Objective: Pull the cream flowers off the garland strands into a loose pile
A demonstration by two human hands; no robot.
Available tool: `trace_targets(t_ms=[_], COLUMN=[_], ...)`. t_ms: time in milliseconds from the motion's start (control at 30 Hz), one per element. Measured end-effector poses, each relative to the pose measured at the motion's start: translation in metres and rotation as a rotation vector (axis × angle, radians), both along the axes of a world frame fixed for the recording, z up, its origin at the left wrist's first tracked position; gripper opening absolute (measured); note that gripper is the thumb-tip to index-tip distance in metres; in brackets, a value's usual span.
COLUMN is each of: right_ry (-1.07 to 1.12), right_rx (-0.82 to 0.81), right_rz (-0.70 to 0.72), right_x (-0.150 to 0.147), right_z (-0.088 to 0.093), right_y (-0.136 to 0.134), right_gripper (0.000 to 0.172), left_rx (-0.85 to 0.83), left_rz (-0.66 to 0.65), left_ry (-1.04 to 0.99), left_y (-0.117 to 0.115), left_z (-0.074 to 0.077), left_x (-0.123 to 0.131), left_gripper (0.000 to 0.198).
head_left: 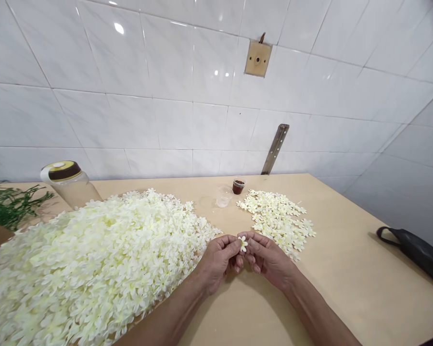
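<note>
Between my two hands, just above the table, is a small white flower (243, 244) with a pale yellow centre. My left hand (222, 257) pinches it from the left, and the fingertips of my right hand (269, 257) grip it from the right. A large heap of loose white flowers (104, 259) spreads over the left side of the table. Behind my right hand lies a smaller, flatter pile of similar flowers (279, 218).
On the table (346, 269) behind my hands stand a clear cup (223, 198) and a small cup of dark red-brown liquid (238, 186). A bottle (72, 185) and green sprigs (12, 204) are at the left, a black pouch (418, 254) at the right. A tiled wall (173, 120) rises behind.
</note>
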State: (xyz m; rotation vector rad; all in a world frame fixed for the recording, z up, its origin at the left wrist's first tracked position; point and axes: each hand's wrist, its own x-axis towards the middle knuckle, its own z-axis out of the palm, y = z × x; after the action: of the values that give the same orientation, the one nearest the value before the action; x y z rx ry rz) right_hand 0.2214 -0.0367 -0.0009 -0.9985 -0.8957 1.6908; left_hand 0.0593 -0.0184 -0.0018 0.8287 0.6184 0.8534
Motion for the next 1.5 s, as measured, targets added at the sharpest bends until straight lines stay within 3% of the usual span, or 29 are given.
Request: trace_targets(t_ms=[167, 400, 500, 633, 800, 933, 1067, 1267, 1500], right_ry=[-0.086, -0.529, -0.616, -0.702, -0.565, -0.255, -0.025, 0.029, -0.065], right_rx=[0.049, 0.229, 0.300, 0.306, 0.241, 0.209, 0.075, -0.025, 0.006], right_rz=[0.004, -0.061, -0.167, -0.226, -0.197, -0.043, -0.045, -0.017, 0.051], right_x=[-0.002, -0.014, -0.017, -0.016, -0.014, -0.009, -0.003, 0.006, 0.005], right_z=[-0.004, -0.009, -0.013, -0.013, -0.005, -0.001, -0.002, -0.008, -0.005], right_y=[0.000, -0.002, -0.002, -0.002, -0.002, 0.000, 0.002, 0.004, 0.002], right_gripper=[0.038, 0.039, 0.033, 0.032, 0.035, 0.037, 0.034, 0.030, 0.028], left_rx=[0.054, 0.240, 0.266, 0.186, 0.128, 0.095, 0.091, 0.150, 0.226], left_rz=[0.033, 0.310, 0.348, 0.281, 0.278, 0.266, 0.165, 0.101, 0.179], left_ry=[0.085, 0.482, 0.486, 0.394, 0.305, 0.231, 0.178, 0.219, 0.379], left_y=[-0.001, -0.002, -0.003, -0.001, 0.001, 0.004, 0.006, 0.005, 0.006], left_z=[-0.003, -0.018, -0.018, -0.016, -0.016, -0.015, -0.009, -0.003, -0.020], left_x=[0.001, 0.008, 0.009, 0.010, 0.010, 0.005, 0.000, -0.002, 0.003], left_gripper=[0.035, 0.023, 0.023, 0.027, 0.031, 0.034, 0.037, 0.039, 0.032])
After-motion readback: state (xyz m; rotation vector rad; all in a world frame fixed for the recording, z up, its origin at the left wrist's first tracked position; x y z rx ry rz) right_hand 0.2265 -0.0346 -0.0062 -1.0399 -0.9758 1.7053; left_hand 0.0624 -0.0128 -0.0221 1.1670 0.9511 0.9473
